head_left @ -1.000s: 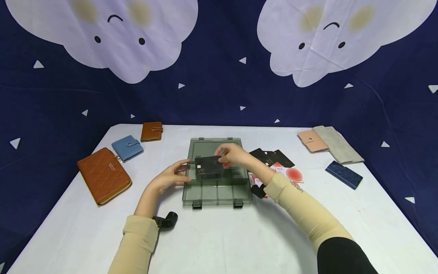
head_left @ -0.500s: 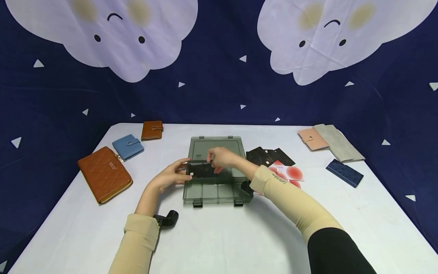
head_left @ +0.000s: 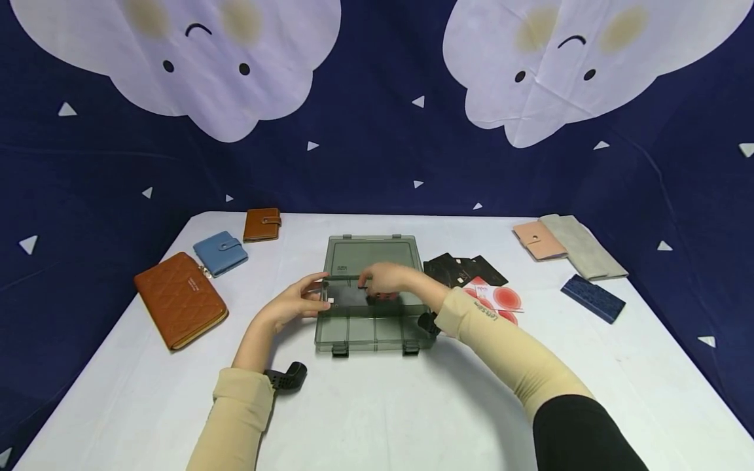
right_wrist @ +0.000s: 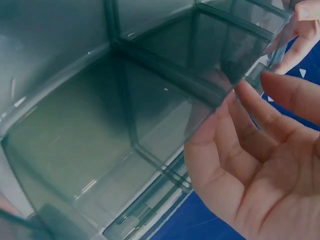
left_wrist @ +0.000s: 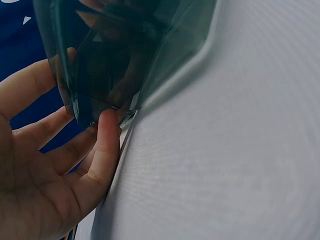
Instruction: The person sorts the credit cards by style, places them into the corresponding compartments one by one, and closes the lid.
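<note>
A translucent green-grey compartment box (head_left: 374,327) lies with its lid (head_left: 374,252) folded back on the white table. My left hand (head_left: 294,304) rests against the box's left side, thumb and index fingertip apart on its edge. In the left wrist view, the left hand (left_wrist: 55,155) touches the box's clear wall (left_wrist: 112,65) with loosely bent fingers. My right hand (head_left: 385,279) reaches into the back compartment, over a dark card (head_left: 344,294) that lies there. Through the box wall, the right wrist view shows the right hand (right_wrist: 250,160) with thumb apart from its fingers; the card is not distinguishable there.
Right of the box lie several black cards (head_left: 465,268) and red-and-white cards (head_left: 501,297). A brown zip wallet (head_left: 182,301), a blue wallet (head_left: 220,253) and a small brown wallet (head_left: 262,226) sit left. Pink (head_left: 538,241), grey (head_left: 583,248) and navy (head_left: 592,299) wallets lie right.
My right hand has lowered the black VIP card from above the box into the back compartment, where it lies flat. The left hand has stayed at the box's left side.
</note>
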The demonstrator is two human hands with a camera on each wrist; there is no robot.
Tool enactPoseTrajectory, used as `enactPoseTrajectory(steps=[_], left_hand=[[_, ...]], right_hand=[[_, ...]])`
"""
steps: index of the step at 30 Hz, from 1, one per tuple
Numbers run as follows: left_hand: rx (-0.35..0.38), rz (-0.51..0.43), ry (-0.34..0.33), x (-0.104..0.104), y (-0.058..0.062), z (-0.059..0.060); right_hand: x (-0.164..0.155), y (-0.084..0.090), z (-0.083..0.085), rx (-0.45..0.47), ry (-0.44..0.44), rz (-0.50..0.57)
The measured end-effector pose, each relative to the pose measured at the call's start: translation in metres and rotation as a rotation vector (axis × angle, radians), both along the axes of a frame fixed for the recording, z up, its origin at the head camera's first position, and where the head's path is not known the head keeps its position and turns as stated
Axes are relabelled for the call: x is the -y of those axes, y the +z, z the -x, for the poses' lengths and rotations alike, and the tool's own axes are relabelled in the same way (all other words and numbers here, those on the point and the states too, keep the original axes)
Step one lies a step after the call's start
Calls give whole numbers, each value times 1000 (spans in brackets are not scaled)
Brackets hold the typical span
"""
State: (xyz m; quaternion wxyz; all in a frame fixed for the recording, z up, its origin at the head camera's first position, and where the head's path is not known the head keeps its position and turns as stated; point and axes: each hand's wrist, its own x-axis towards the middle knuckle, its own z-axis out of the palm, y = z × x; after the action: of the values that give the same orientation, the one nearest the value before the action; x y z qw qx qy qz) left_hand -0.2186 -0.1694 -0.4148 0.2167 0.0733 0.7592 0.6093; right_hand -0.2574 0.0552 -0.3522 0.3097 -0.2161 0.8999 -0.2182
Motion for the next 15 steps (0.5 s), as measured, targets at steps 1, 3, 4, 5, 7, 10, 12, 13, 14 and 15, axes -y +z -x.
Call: enactPoseTrajectory(steps=[1, 3, 4, 5, 7, 10, 12, 13, 14, 15], left_hand=[[2, 1, 4, 0, 0, 0], [3, 8, 8, 0, -1, 0], [3, 10, 9, -1, -1, 0], [2, 12, 11, -1, -1, 0], [1, 16, 15, -1, -1, 0], [-5, 14, 9, 0, -1, 0], [-7, 15, 5, 0, -1, 1], [-9, 16, 2, 1, -2, 1], [-10, 15, 0, 1, -2, 1], [-9, 14, 1, 1, -1, 1]], right_hand=[[-2, 0, 1, 6, 11, 3], [-8, 1, 4, 16, 25, 28], [-12, 2, 5, 25, 18, 58], [-17, 5, 7, 33, 7, 89], [-31, 10, 11, 46, -31, 173], [-57, 17, 18, 21, -99, 261], [-74, 16, 24, -31, -137, 273], [-82, 15, 25, -55, -154, 265], [-89, 13, 27, -86, -173, 247], [-95, 10, 30, -113, -187, 227]])
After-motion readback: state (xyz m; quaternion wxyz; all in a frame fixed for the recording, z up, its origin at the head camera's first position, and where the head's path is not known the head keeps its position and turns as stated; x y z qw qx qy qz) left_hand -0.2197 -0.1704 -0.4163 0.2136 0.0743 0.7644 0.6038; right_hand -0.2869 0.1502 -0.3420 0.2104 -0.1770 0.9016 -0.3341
